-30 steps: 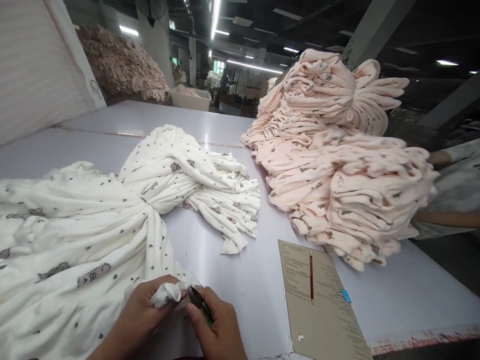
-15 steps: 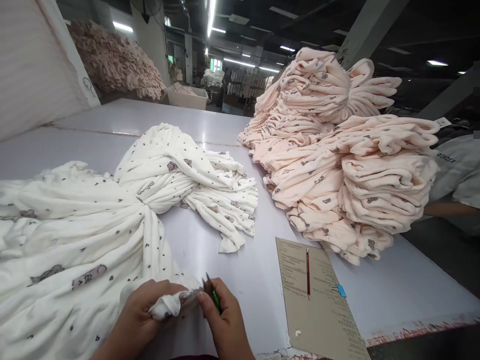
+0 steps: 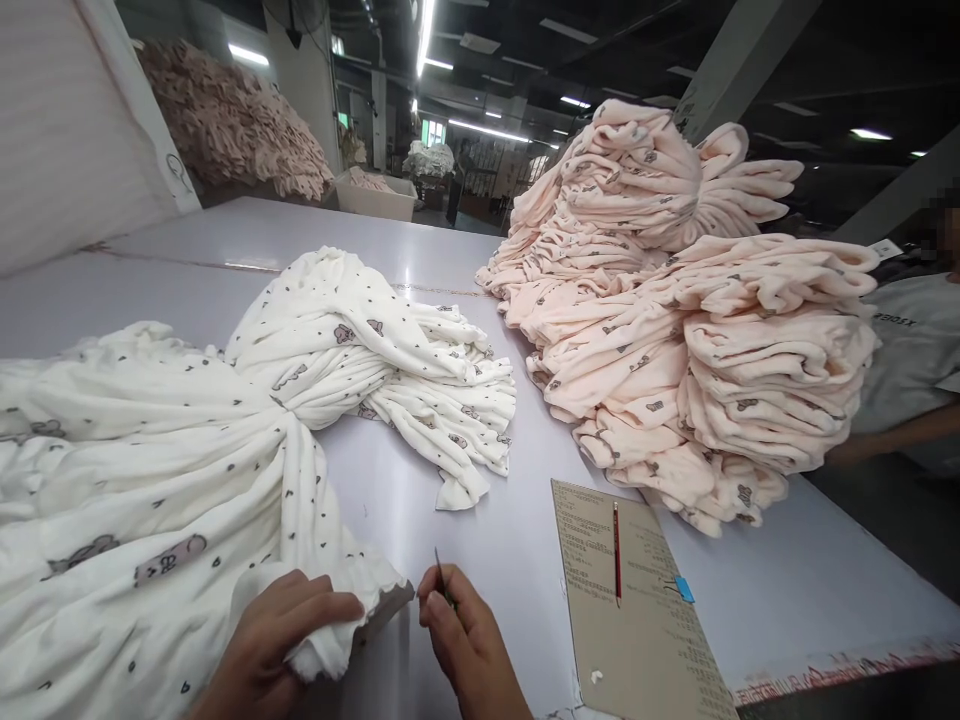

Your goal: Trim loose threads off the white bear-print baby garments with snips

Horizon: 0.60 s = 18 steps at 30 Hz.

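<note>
My left hand is closed on the edge of the white printed fabric, a large gathered heap on the left of the table. A raised corner of that fabric sticks out to the right of my fingers. Thread snips with a thin pointed blade and a bit of green handle are in my right hand, its fingers wrapped round them. The right fingertips are just right of the fabric's corner; whether a thread links them I cannot tell.
Pink printed fabric is piled high on the right. In front of it lies a written-on brown board with a red pencil and a blue clip. A person in a grey shirt is at the far right. A white bin stands behind the table.
My right hand with the snips has moved slightly right and down, away from the fabric's edge. My left hand has lowered slightly, and the fabric's corner is more spread out.
</note>
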### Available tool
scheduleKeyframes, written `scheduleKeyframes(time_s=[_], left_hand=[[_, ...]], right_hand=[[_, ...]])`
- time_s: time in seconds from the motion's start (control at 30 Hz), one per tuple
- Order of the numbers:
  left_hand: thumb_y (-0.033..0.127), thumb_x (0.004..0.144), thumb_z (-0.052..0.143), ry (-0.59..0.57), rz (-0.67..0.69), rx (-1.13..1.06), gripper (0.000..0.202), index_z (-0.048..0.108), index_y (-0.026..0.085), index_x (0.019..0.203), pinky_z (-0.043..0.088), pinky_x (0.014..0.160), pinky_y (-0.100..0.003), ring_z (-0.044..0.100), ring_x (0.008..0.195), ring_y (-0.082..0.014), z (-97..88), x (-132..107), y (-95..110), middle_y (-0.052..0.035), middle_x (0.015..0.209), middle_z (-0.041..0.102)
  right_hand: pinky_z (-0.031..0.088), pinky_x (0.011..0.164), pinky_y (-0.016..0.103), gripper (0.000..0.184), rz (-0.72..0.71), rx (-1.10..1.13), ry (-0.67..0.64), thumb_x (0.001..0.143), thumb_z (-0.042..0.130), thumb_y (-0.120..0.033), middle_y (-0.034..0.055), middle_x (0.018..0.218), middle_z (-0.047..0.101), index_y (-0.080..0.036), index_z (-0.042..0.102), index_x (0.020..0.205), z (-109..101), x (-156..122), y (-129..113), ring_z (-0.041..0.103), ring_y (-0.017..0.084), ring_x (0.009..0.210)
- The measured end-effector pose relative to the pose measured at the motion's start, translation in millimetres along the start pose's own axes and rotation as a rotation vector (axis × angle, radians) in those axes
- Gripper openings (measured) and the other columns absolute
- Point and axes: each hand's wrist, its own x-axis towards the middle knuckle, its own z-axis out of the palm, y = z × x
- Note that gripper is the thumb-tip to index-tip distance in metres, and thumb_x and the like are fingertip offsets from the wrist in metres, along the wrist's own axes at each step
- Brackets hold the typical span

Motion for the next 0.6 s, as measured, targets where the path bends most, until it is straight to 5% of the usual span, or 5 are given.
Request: scheduleKeyframes(time_s=[0.1,0.33,0.5,0.6], left_hand=[[0.017,0.077,0.050,-0.014,0.028,0.039,0.026,0.065,0.032,0.092,0.040,0.060,-0.023,0.057,0.060,-0.0134,0.5,1,0,0.0046,0.068,0.064],[0.021,0.083,0.044,-0.083,0.117,0.196,0.024,0.067,0.027,0.089,0.039,0.056,-0.026,0.054,0.056,-0.0154,-2.2,4,1,0.0009,0.063,0.062],[0.016,0.081,0.042,-0.141,0.153,0.232,0.027,0.064,0.028,0.090,0.038,0.056,-0.026,0.052,0.054,-0.0148,-2.8,6,1,0.0029,0.059,0.059],[0.026,0.084,0.043,-0.106,0.099,0.232,0.023,0.066,0.030,0.086,0.039,0.056,-0.026,0.054,0.054,-0.0160,-0.4,3,0,0.0028,0.058,0.062]], right_hand=[[0.030,0.051,0.023,0.041,-0.036,-0.145,-0.097,0.086,0.044,-0.056,-0.0030,0.060,0.041,-0.019,0.052,0.072,-1,-6,9,0.038,0.012,0.054],[0.030,0.051,0.022,0.027,-0.179,-0.503,-0.061,0.085,0.053,-0.042,-0.0035,0.061,0.047,-0.021,0.054,0.069,8,-5,9,0.045,0.013,0.057],[0.035,0.055,0.023,0.023,-0.174,-0.549,-0.102,0.087,0.051,-0.039,-0.0009,0.068,0.056,-0.022,0.059,0.075,9,-3,3,0.053,0.016,0.063],[0.034,0.054,0.023,0.026,-0.168,-0.519,-0.091,0.087,0.049,-0.041,-0.0009,0.066,0.056,-0.022,0.059,0.072,7,-2,12,0.052,0.016,0.060]])
